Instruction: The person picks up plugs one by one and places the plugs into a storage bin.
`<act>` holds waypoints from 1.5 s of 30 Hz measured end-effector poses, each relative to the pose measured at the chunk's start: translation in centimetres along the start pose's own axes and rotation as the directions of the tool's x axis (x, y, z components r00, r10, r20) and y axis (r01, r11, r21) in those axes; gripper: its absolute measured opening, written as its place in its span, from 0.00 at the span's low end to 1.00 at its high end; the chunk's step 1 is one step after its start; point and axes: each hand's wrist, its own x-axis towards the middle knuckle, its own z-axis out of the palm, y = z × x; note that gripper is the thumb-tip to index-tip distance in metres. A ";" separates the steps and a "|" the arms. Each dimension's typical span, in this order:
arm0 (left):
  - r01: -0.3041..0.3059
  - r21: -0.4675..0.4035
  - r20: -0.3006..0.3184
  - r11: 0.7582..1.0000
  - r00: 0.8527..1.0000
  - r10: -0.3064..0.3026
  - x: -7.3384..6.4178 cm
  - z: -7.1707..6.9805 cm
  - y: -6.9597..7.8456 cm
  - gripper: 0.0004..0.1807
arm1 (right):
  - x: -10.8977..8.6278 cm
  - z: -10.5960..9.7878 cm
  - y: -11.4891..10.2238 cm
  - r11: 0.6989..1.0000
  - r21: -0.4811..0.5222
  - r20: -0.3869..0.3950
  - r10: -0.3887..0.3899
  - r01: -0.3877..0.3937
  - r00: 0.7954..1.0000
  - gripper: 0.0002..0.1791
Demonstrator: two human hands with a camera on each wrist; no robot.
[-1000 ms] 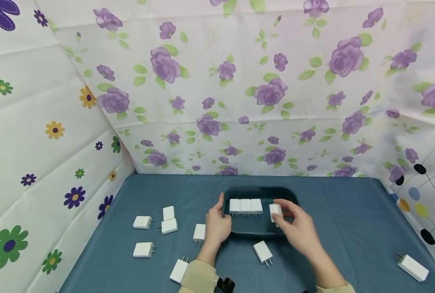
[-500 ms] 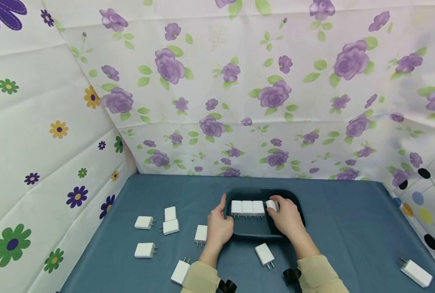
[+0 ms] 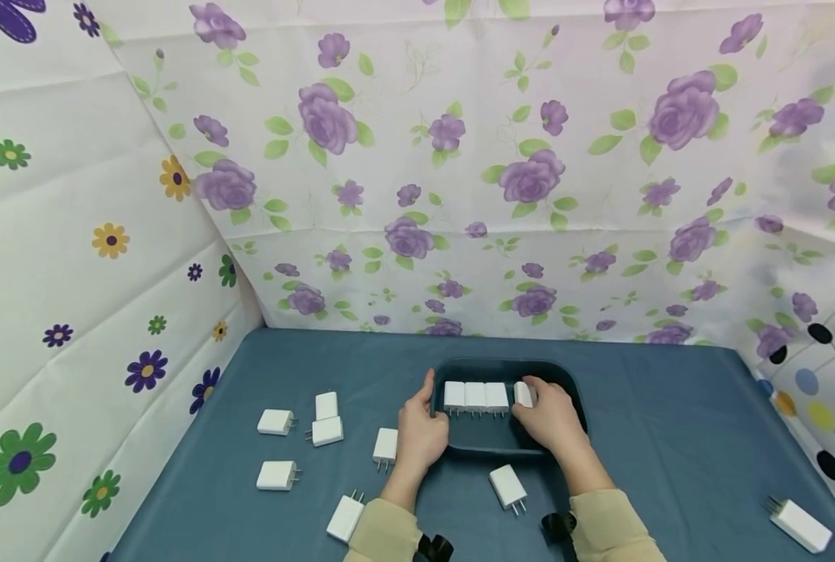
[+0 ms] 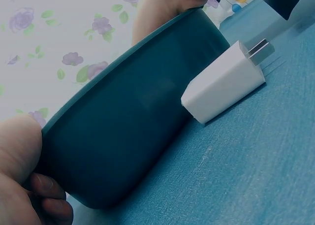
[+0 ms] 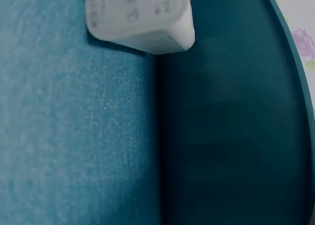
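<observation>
A dark blue-green tray (image 3: 481, 451) lies in the middle of the table. Inside it, three white plug chargers (image 3: 475, 397) stand side by side with their prongs toward me. My right hand (image 3: 549, 415) reaches over the tray and pinches another white charger (image 3: 522, 395) just right of that row, its fingers covering part of it. At the tray's left end, my left hand (image 3: 423, 428) grips the side; in the left wrist view its fingers (image 4: 51, 193) curl against the outer wall. The right wrist view shows no part of my right hand.
One charger (image 3: 507, 487) lies on the table in front of the tray. Several more, such as this charger (image 3: 277, 475), are scattered to the left, and one charger (image 3: 801, 525) lies far right. Flowered cloths (image 3: 403, 156) hang behind and beside the blue table (image 3: 670, 453).
My right hand has moved left with its charger, from the tray's right part to beside the row of three. My left hand has stayed at the tray's left end.
</observation>
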 end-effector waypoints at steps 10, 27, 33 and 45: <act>0.018 0.017 0.004 1.000 1.000 -0.018 0.2 0.1 -0.2 0.45 | -0.2 0.5 0.1 1.000 -0.028 0.001 -0.014 0.014 1.000 0.33; 0.007 0.015 -0.007 1.000 1.000 -0.006 0.1 0.1 -0.1 0.45 | -0.3 0.7 0.0 0.998 -0.048 0.002 -0.036 0.036 0.999 0.31; 0.017 0.021 0.006 1.000 1.000 -0.017 0.2 0.1 0.0 0.45 | -0.2 0.7 0.1 0.997 -0.046 -0.012 -0.058 0.058 0.998 0.31; -0.004 -0.001 -0.006 1.000 1.000 0.004 0.1 0.1 0.0 0.44 | -0.5 0.6 0.1 0.995 -0.050 -0.003 -0.087 0.086 0.996 0.30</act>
